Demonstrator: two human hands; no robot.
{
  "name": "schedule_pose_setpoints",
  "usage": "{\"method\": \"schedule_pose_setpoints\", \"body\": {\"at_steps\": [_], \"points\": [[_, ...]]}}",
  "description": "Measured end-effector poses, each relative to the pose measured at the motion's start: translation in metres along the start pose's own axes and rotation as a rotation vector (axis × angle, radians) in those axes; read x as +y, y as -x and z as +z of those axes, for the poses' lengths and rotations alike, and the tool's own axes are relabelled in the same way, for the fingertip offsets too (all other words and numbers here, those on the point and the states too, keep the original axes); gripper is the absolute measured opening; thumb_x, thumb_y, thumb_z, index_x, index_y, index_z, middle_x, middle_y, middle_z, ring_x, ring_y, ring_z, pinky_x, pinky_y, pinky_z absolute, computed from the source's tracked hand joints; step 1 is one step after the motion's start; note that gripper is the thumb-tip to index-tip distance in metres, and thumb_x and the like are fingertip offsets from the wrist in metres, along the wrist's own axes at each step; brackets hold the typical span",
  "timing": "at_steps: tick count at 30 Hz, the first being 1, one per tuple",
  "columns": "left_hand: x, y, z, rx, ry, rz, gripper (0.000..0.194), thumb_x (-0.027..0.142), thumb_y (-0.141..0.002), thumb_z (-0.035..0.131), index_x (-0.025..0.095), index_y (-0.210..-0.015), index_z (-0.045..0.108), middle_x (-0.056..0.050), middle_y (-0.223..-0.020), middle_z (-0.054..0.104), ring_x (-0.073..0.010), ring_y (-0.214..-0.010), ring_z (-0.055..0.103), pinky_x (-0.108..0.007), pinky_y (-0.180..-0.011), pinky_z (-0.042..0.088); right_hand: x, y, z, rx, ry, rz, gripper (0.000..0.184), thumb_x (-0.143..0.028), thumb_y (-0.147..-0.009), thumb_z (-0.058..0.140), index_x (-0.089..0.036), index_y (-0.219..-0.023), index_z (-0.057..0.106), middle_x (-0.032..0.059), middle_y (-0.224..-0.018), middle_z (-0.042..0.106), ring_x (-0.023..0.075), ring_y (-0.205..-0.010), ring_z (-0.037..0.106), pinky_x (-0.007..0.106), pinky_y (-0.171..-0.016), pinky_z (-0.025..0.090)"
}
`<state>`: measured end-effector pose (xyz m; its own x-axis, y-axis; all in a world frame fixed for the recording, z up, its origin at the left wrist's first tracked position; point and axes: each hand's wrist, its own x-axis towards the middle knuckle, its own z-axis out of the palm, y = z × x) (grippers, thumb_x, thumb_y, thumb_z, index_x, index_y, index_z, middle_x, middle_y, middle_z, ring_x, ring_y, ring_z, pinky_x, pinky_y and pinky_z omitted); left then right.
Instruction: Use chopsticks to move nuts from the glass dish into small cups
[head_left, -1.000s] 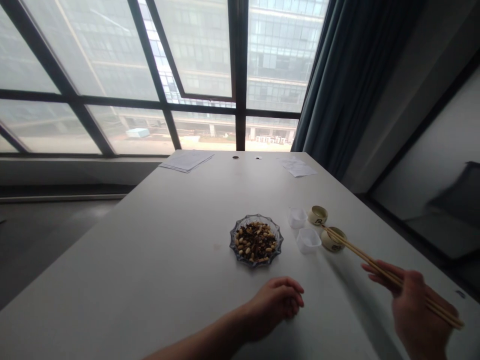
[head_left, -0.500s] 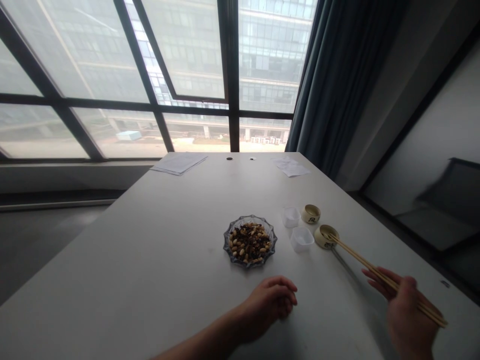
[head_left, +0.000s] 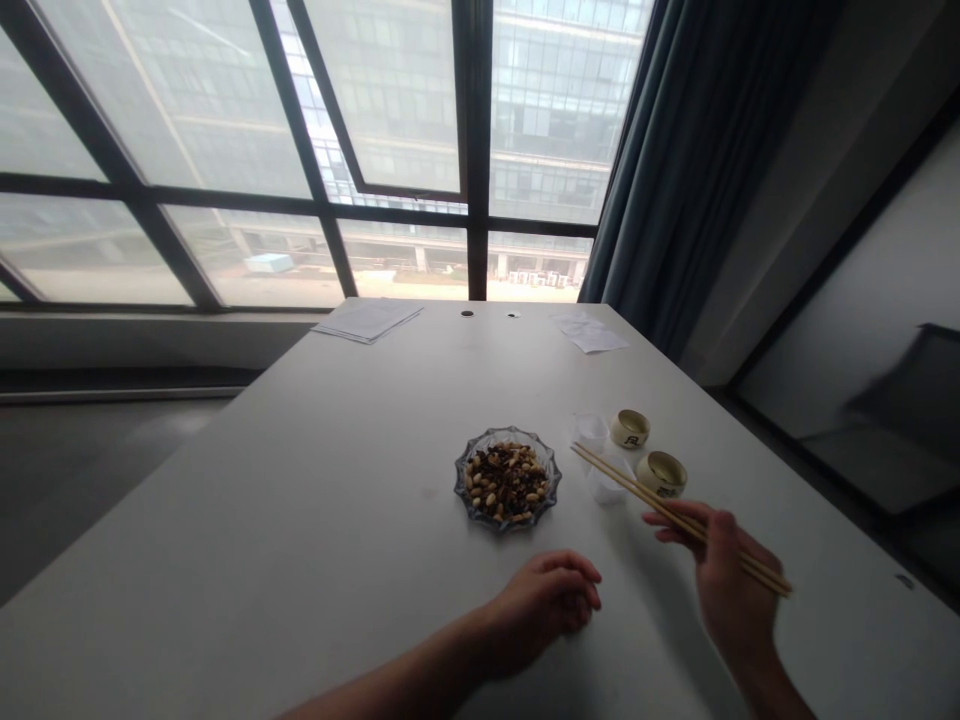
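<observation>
Two chopsticks (head_left: 637, 489), gripped in the right hand (head_left: 731, 575), point across the clear tub (head_left: 606, 490) toward nuts (head_left: 500, 480) in the glass bowl (head_left: 553, 488), seemingly a reach that calls next for a careful pinch, while the left hand (head_left: 544, 600) stands loosely closed nearby.

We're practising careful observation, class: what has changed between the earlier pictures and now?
The right hand has moved left, lifting the chopsticks out of the nearer ceramic cup and over the plastic containers; it keeps its grip. The left hand, glass bowl, containers and cups stayed put.
</observation>
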<state>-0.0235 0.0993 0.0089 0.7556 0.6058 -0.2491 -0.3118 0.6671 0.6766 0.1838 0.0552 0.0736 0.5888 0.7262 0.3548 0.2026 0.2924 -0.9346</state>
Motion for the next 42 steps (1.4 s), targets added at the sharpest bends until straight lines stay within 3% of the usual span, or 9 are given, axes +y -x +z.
{"method": "schedule_pose_setpoints", "body": {"at_steps": [6,11,21,28,42], "points": [[0.001,0.001,0.003,0.01,-0.001,0.009,0.028,0.025,-0.068,0.079,0.011,-0.091,0.071,-0.007,-0.077,0.068,-0.0118,-0.059,0.054,-0.025,-0.059,0.034,-0.006,-0.004,0.071,-0.255,-0.033,-0.027,0.052,-0.059,-0.101,0.052,-0.014,-0.094,0.077,0.0121,-0.081,0.081,0.0257,-0.068,0.079,0.035,-0.06,0.066],[0.001,0.002,0.006,0.027,0.003,0.007,0.025,0.024,-0.067,0.076,0.012,-0.088,0.071,-0.006,-0.075,0.068,-0.0123,-0.059,0.053,-0.025,-0.058,0.032,0.006,-0.015,0.101,-0.379,-0.045,-0.015,0.052,-0.064,-0.096,0.059,-0.015,-0.093,0.077,0.012,-0.08,0.081,0.0254,-0.064,0.078,0.035,-0.059,0.065],[0.001,0.001,0.007,0.04,0.005,-0.01,0.024,0.022,-0.063,0.074,0.012,-0.085,0.072,-0.006,-0.072,0.068,-0.012,-0.058,0.052,-0.024,-0.057,0.032,0.019,-0.019,0.122,-0.414,-0.036,0.049,0.058,-0.07,-0.092,0.059,-0.015,-0.087,0.075,0.0132,-0.078,0.081,0.0268,-0.062,0.078,0.035,-0.057,0.065],[0.0,0.0,0.006,0.033,0.011,-0.01,0.026,0.022,-0.063,0.074,0.012,-0.086,0.071,-0.006,-0.072,0.068,-0.012,-0.059,0.054,-0.024,-0.057,0.033,0.026,-0.017,0.128,-0.425,-0.037,0.07,0.053,-0.065,-0.095,0.058,-0.015,-0.087,0.076,0.0145,-0.081,0.081,0.0273,-0.066,0.079,0.034,-0.058,0.064],[-0.001,-0.002,0.004,0.028,0.003,-0.013,0.026,0.023,-0.063,0.074,0.012,-0.086,0.071,-0.006,-0.073,0.069,-0.0121,-0.058,0.054,-0.025,-0.056,0.032,0.014,-0.027,0.137,-0.364,-0.053,0.133,0.059,-0.071,-0.087,0.064,-0.013,-0.081,0.076,0.0139,-0.067,0.078,0.0269,-0.054,0.076,0.035,-0.051,0.063]]}}
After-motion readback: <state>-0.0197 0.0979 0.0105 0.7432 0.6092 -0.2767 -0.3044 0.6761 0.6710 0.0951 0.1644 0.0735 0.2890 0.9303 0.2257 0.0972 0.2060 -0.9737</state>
